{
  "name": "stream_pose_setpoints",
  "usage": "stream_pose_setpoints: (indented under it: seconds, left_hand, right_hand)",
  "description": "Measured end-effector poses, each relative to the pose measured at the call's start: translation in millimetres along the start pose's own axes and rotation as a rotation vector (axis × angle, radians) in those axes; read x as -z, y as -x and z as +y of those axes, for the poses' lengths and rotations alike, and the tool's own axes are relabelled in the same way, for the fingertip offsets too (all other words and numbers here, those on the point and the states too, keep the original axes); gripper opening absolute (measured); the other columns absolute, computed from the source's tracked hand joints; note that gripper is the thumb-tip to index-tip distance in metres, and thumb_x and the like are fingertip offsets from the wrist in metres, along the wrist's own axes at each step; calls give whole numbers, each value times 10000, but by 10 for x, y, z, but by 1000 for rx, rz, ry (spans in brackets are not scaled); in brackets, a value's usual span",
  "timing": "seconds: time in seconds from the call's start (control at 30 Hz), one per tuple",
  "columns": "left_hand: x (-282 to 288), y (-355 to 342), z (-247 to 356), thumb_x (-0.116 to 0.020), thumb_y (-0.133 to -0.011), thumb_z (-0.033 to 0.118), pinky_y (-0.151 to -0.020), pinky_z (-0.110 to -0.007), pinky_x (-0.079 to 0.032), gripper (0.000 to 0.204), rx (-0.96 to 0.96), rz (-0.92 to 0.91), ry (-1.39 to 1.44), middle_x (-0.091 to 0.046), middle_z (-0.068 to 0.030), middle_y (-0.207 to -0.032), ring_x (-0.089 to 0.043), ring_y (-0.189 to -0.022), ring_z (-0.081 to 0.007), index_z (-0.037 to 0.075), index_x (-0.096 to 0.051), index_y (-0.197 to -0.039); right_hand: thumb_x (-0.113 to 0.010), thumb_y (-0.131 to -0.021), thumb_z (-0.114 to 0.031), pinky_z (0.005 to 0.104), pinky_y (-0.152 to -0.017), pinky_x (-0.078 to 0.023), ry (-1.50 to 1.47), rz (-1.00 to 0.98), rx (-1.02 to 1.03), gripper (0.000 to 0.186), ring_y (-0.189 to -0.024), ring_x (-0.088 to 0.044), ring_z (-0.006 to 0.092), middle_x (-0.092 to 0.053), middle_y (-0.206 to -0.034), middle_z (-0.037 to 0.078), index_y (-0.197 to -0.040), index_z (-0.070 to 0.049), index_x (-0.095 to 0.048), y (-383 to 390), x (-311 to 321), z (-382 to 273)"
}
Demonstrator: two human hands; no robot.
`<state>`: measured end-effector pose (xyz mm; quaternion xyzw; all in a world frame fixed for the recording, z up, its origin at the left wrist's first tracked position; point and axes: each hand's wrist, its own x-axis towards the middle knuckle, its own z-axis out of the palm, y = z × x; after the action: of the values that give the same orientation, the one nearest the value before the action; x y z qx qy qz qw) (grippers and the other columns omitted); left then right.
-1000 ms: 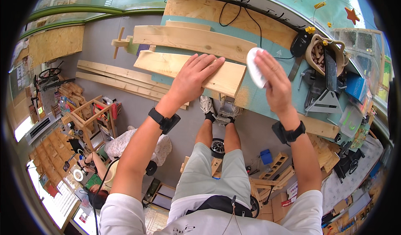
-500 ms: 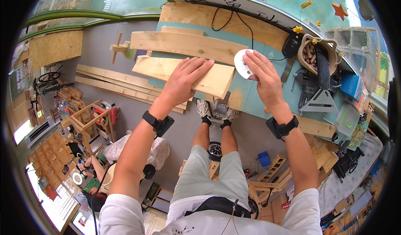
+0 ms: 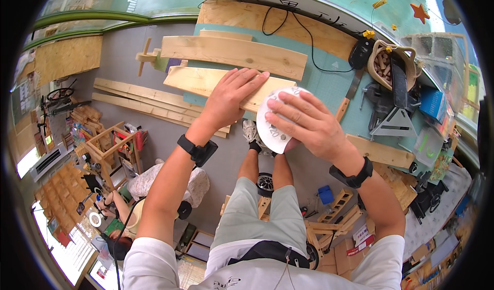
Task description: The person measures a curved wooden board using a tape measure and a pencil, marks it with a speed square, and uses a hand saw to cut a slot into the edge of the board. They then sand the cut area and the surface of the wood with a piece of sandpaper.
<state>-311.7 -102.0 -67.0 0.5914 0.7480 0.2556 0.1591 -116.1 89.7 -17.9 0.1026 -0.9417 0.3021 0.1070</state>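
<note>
A pale, thick wooden board (image 3: 191,80) lies at the near edge of the green-topped bench. My left hand (image 3: 232,95) grips its near side, fingers laid over the top face. A round white sanding disc (image 3: 268,128) is in my right hand (image 3: 311,122), whose fingers rest on its face. The disc tilts against the board's right end and hides that end from view. Where the thumb sits behind the disc is mostly hidden. Just beyond this board lies a longer curved board (image 3: 231,51).
Right of my right hand lies a saw with a wooden handle (image 3: 341,108). Beyond it are a black computer mouse (image 3: 361,53), a basket of wooden pegs (image 3: 382,66) and a metal stand (image 3: 393,125). Long planks (image 3: 149,104) extend leftward below bench level. Another person sits at lower left.
My right hand has swung the sanding disc left and toward me, from beyond the board's right end to its near corner. My left hand stays on the board.
</note>
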Motion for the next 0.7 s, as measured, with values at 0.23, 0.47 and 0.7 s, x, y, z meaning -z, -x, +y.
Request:
stream_pose_setpoints:
  seconds: [0.23,0.47,0.7]
  left_hand:
    - [137,-70,63,-694,-650,-135,-1075,-461,-463,842,45,-16,43,-626,-131,-1336,-586,-1230,-367,112,-577,-1445]
    - [248,-261,-63,-731,-809,-58,-902,-370,-544,540,206,-148,257,-718,-153,-1144,-680,-1019,-318,113,-668,-1318]
    - [230,-607,-461,-850,-811,188,-813,-339,-535,361,545,-501,326,-759,-98,-931,-673,-840,-175,18,-740,-1111]
  right_hand:
    - [-609,-893,-78,424,-1158,-425,-75,229,-247,475,-1360,-563,294,-615,-1444,88,-1359,-149,-668,72,-170,67]
    - [-471,-952,135,376,-1048,-498,-424,398,-720,546,-1277,-614,324,-609,-1423,181,-1450,-68,-568,362,-350,368]
    - [-482,-997,85,281,-913,-500,-524,457,-870,496,-1066,-656,182,-668,-1293,158,-1470,-53,-539,598,-537,78]
